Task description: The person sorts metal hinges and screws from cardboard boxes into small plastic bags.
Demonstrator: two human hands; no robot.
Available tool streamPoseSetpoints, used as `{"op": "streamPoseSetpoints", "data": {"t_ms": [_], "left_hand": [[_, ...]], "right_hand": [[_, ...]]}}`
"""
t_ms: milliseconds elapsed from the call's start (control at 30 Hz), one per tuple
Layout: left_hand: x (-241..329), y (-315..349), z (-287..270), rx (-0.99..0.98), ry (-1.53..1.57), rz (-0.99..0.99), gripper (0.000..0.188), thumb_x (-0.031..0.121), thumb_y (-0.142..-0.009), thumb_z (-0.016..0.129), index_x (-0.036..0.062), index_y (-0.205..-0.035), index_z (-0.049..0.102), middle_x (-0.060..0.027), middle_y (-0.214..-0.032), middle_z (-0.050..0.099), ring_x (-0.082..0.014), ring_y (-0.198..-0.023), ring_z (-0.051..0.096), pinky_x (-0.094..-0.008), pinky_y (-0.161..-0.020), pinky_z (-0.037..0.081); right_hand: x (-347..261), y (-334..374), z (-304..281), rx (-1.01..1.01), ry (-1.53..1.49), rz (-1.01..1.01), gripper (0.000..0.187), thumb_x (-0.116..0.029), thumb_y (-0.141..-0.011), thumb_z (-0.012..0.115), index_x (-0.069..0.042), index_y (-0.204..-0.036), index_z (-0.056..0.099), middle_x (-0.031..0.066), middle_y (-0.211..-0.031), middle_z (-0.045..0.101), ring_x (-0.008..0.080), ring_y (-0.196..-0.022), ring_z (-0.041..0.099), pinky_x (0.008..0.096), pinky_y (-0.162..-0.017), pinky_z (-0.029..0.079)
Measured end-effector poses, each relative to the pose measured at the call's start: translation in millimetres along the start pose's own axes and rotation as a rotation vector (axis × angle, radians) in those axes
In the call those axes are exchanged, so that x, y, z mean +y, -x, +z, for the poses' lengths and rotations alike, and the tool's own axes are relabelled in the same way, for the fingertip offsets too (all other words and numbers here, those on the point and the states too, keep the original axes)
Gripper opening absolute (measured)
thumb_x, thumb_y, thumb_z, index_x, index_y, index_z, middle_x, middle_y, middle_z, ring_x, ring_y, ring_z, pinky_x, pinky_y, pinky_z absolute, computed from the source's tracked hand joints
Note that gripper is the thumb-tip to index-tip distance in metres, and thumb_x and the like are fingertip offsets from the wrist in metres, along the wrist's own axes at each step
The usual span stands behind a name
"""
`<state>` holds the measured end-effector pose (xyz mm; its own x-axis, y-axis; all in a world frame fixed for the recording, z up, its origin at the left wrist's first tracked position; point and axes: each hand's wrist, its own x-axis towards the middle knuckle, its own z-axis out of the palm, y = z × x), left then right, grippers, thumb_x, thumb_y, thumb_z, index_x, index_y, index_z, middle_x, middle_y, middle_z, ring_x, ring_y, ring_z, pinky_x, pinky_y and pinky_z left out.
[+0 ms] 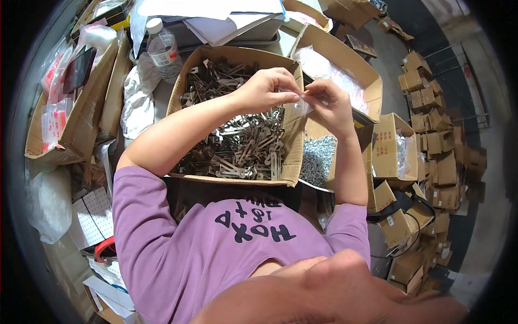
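Hands are working close together above the right wall of an open carton. Left hand is reaching across from the left, its thumb and forefinger pinching a small clear piece; right hand is gripping the same piece from the other side, fingers bent. Piece is hanging just under the fingertips, partly covered by them; exact shape too small to tell.

Handling, by judgement: it is looking very light, thin and soft, likely film-like, perhaps slippery and prone to creasing. Edges are offering the best hold, one pinched per side, with light pressure.

Below, flat metal pieces are lying jumbled in the carton, seemingly stiff, slim and hard-edged; one by one, their long sides would be suiting a fingertip grip. Small silvery parts are sitting heaped just beside, to the right. Clear bottle is standing near the carton's far left corner.
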<state>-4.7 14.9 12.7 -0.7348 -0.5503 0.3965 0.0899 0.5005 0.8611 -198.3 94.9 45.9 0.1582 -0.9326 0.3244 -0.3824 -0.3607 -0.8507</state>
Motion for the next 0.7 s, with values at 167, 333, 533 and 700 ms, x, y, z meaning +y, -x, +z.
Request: {"op": "streamPoseSetpoints", "data": {"t_ms": [167, 333, 533, 700], "left_hand": [[-1.5, -0.1, 2.5, -0.009, 0.171, -0.196, 0.017, 0.014, -0.085, 0.066, -0.0019, -0.091, 0.066, -0.0037, -0.080, 0.065, -0.0095, -0.074, 0.060, -0.0232, -0.070, 0.049], [16.4, -0.8, -7.0, 0.063, 0.095, -0.311, 0.017, 0.013, -0.079, 0.073, -0.0006, -0.078, 0.063, 0.0000, -0.067, 0.061, -0.0043, -0.060, 0.053, -0.0204, -0.054, 0.043], [2.7, 0.2, -1.5, 0.143, 0.177, -0.185, 0.019, 0.016, -0.075, 0.075, -0.0004, -0.081, 0.068, -0.0071, -0.070, 0.066, -0.0103, -0.067, 0.060, -0.0262, -0.063, 0.049], [9.8, -0.3, -9.9, 0.113, -0.236, -0.175, 0.016, 0.014, -0.077, 0.073, 0.0004, -0.082, 0.066, -0.0083, -0.071, 0.064, -0.0108, -0.065, 0.059, -0.0266, -0.059, 0.048]], "right_hand": [[10.5, 0.2, 4.9, 0.044, -0.001, -0.038, 0.016, 0.004, -0.078, 0.066, 0.002, -0.092, 0.059, 0.0042, -0.084, 0.060, 0.0096, -0.078, 0.060, 0.0223, -0.070, 0.050], [10.1, 2.3, 7.4, 0.142, 0.007, -0.112, 0.018, 0.000, -0.078, 0.067, 0.002, -0.095, 0.060, 0.0052, -0.088, 0.060, 0.0092, -0.073, 0.058, 0.0212, -0.066, 0.047], [7.6, 4.3, 7.6, 0.145, 0.102, -0.199, 0.021, -0.003, -0.077, 0.068, -0.001, -0.096, 0.061, 0.0053, -0.091, 0.060, 0.0116, -0.077, 0.056, 0.0244, -0.069, 0.046], [-7.9, 3.5, 16.8, 0.072, 0.215, -0.221, 0.020, -0.007, -0.075, 0.070, -0.002, -0.094, 0.064, 0.0090, -0.090, 0.063, 0.0166, -0.078, 0.058, 0.0271, -0.070, 0.046]]}}
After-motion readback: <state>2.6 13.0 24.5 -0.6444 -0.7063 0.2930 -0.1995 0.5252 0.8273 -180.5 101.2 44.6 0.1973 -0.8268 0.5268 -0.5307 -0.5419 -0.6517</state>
